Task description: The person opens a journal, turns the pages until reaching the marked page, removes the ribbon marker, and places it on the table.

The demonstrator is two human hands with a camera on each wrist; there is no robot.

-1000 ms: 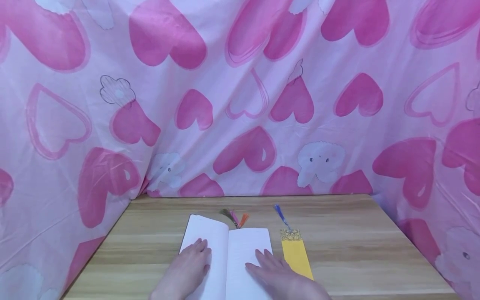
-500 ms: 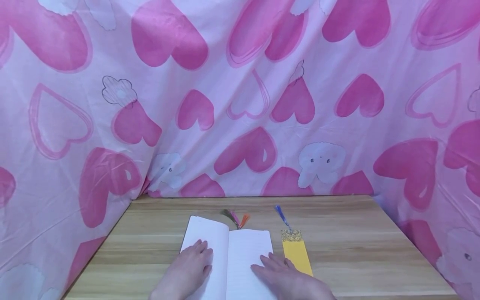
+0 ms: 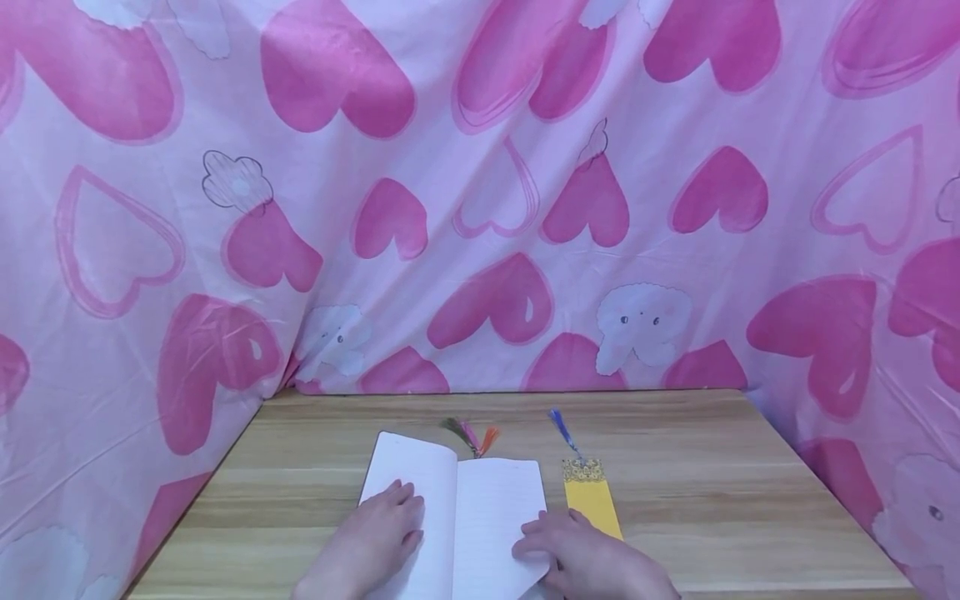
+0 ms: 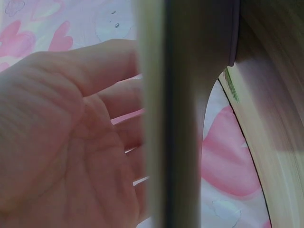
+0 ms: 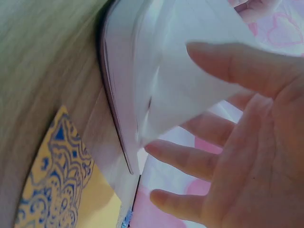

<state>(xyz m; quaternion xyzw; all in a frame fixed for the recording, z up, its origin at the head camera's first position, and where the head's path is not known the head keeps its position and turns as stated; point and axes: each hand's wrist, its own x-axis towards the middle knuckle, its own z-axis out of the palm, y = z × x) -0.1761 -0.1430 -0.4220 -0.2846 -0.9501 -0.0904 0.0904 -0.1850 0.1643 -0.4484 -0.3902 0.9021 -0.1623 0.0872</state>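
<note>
An open notebook with white pages lies on the wooden table. My left hand rests on its left page, fingers extended; the left wrist view shows the book edge-on, hiding the fingertips. At the lower right, my right hand holds a raised page by its outer edge, thumb on one side and fingers on the other. Right of the notebook lies a yellow bookmark with an ornate top band and a blue tassel; my right hand covers its lower end.
Green, pink and orange tassels stick out past the notebook's top edge. The wooden table extends to both sides. A pink heart-print cloth hangs behind it and along the left and right.
My right hand has slid rightward to the page's outer edge, its fingers have bent, and the page's edge has lifted. My left hand stays in nearly the same place.
</note>
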